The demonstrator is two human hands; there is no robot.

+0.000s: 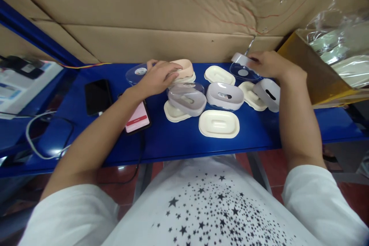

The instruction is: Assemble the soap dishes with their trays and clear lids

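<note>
My left hand (161, 75) rests with its fingers apart against a peach oval dish (184, 68) at the back of the blue table, beside a clear lid (135, 73). At the back right my right hand (266, 62) has its fingers closed round the edge of a pale grey piece (241, 59), over a clear lid (245, 72) with a round sticker. Between the hands lie a grey oval dish (225, 96), another grey dish (187, 101) under a clear lid, and several cream trays (219, 123). A further grey dish (268, 93) leans on a cream tray beside my right forearm.
A phone with a pink screen (138, 117) and a black device (98, 97) lie at the left by white cables (30, 134). An open cardboard box (308, 73) holding plastic-wrapped pieces stands at the right. Brown cardboard (144, 15) lines the back.
</note>
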